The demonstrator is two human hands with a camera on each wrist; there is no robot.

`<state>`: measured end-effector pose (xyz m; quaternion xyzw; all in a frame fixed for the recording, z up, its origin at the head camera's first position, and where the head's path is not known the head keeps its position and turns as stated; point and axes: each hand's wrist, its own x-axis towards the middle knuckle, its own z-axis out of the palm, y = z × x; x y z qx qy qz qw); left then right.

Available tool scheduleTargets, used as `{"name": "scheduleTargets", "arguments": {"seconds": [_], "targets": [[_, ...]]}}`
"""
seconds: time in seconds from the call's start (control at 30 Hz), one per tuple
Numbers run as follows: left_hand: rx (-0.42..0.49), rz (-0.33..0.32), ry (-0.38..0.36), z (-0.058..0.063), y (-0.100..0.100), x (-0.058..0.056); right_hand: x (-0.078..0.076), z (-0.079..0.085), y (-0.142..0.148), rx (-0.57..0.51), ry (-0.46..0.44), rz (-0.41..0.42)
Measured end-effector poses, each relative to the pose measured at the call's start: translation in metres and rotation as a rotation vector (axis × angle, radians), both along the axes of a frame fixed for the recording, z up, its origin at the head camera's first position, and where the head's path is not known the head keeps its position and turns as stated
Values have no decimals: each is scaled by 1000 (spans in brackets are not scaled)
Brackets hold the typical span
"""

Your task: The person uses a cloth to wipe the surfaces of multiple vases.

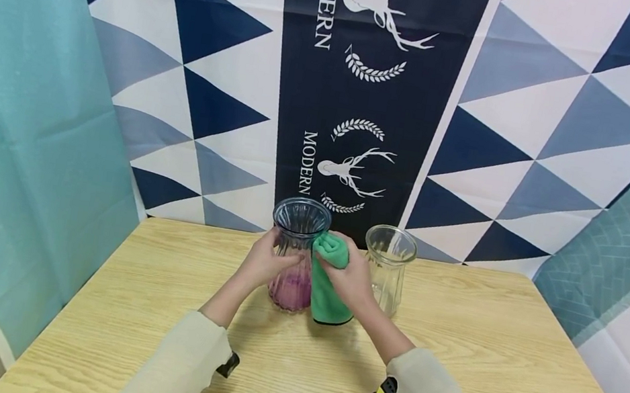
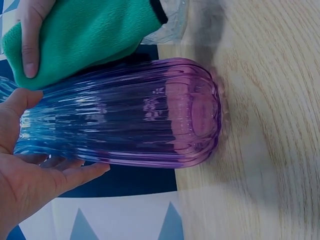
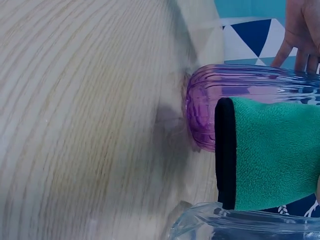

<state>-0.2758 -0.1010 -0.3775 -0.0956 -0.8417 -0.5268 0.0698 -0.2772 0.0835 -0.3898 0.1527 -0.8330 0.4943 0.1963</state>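
Observation:
A ribbed glass vase, blue at the flared rim and pink-purple toward the base, stands upright near the back of the table. My left hand grips its neck from the left, thumb across the front, as the left wrist view shows on the vase. Against the other side my right hand holds a folded green cloth, bunched at the top near the rim. The cloth's dark-edged end hangs down beside the vase in the right wrist view.
Just right of the cloth a clear glass vase stands upright, partly behind my right hand. The wooden table ends at a patterned cloth backdrop. A teal curtain hangs at the left.

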Motion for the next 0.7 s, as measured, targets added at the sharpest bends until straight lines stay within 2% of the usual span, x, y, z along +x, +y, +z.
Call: {"name": "scheduleTargets", "arguments": {"seconds": [0.33,0.7], "targets": [[-5,-8,-5,1,2,-1,2,-12,3,77,-55,-9],[-13,16,-9,0,1,1,4,-32,8,288,-147,-48]]}}
